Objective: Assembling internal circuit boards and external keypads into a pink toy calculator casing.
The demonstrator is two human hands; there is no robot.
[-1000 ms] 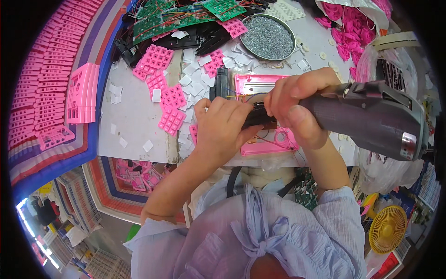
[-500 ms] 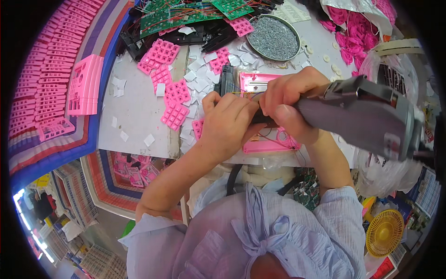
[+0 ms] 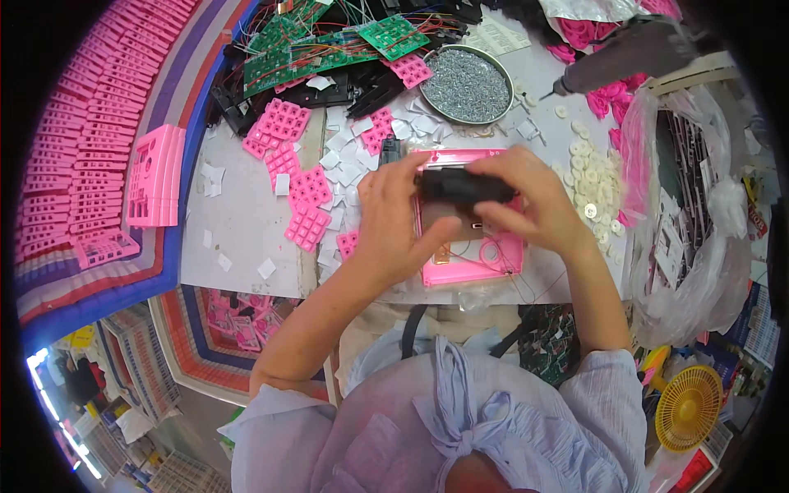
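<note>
Part (image 3: 460,187), black, in half-closed right fingers (image 3: 503,167), part-spread left fingers (image 3: 402,177) by its other end, grip there unclear

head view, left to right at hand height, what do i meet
Rows of pink pieces, pink panel stack, pink keypads, left hand, black part, right hand, white discs, clear plastic bag

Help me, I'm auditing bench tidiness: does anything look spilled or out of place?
White squares lie strewn across the tabletop, and white discs lie in a loose scatter, while small metal parts sit contained in a round tray. That looks untidy, possibly spilled.
</note>
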